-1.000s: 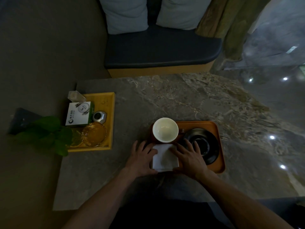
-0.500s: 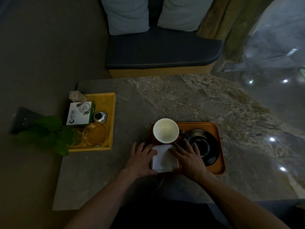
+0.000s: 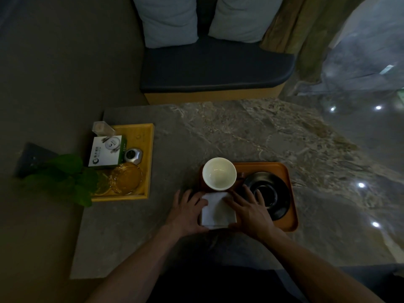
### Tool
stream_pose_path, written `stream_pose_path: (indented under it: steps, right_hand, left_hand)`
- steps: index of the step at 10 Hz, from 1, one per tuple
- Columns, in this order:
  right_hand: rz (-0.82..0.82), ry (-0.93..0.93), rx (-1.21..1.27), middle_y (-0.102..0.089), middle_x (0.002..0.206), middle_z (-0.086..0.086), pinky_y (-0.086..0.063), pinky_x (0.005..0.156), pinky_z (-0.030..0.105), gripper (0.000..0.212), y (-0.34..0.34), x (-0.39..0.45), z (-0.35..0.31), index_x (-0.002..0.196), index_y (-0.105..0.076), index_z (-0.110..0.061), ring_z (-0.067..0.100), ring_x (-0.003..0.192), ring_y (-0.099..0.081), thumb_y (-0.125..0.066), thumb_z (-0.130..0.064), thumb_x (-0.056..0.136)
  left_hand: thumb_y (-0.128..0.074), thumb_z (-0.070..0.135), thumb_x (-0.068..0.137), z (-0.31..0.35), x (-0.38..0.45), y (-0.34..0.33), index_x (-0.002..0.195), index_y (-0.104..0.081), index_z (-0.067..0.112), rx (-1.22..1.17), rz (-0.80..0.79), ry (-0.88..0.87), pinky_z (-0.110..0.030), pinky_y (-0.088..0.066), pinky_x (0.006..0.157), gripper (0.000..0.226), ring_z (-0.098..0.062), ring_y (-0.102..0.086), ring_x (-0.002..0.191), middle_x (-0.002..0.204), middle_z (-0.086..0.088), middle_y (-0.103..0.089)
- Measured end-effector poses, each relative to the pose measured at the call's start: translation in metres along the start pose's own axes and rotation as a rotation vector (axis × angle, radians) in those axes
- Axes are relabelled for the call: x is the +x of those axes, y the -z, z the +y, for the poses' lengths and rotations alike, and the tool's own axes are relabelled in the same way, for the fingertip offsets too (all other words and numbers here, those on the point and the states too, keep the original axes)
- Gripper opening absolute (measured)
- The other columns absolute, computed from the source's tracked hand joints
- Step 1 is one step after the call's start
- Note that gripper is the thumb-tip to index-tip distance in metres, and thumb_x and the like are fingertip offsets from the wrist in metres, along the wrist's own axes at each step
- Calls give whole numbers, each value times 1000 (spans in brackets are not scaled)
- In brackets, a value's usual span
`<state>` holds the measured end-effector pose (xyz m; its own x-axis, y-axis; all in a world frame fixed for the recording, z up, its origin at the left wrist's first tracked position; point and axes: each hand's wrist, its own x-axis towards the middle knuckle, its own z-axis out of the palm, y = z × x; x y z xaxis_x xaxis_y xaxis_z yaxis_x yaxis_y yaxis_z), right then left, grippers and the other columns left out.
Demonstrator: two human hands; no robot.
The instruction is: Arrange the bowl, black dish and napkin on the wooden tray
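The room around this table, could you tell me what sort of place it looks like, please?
Probably a restaurant or tea-house booth: a marble-patterned table faces a padded bench with cushions, and a yellow tray holds a glass ashtray and a small branded box.

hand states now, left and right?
Left hand: open, fingers flat on the folded white napkin, not gripping.
Right hand: open, flat on the napkin's right edge.

A yellow tray point(image 3: 146, 149) holds a box point(image 3: 107, 155) and glass ashtray point(image 3: 126, 178).
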<state>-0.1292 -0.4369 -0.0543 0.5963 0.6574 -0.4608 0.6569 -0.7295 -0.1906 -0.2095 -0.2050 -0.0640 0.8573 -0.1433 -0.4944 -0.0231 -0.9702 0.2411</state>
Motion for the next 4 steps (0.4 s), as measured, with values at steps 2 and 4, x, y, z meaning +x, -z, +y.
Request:
stream_pose_path:
  steps: [2, 4]
  right_hand:
    - [-14, -13, -9, -4, 164, -3, 2, 112, 68, 89, 1, -1, -1, 151, -10, -40, 37, 147, 12, -58, -66, 80]
    - [-5, -51, -1, -3, 164, -1, 1, 113, 67, 90, -3, -5, -8, 151, -6, -41, 36, 147, 13, -56, -68, 80]
  left_hand:
    - [-57, 77, 70, 0, 1, 4, 144, -32, 33, -27, -6, -1, -59, 1, 118, 90, -29, -7, 147, 160, 2, -18]
    - [-61, 73, 70, 2, 4, 8, 145, -31, 32, -7, -16, -42, -58, 4, 116, 91, -29, -2, 148, 161, 0, -16]
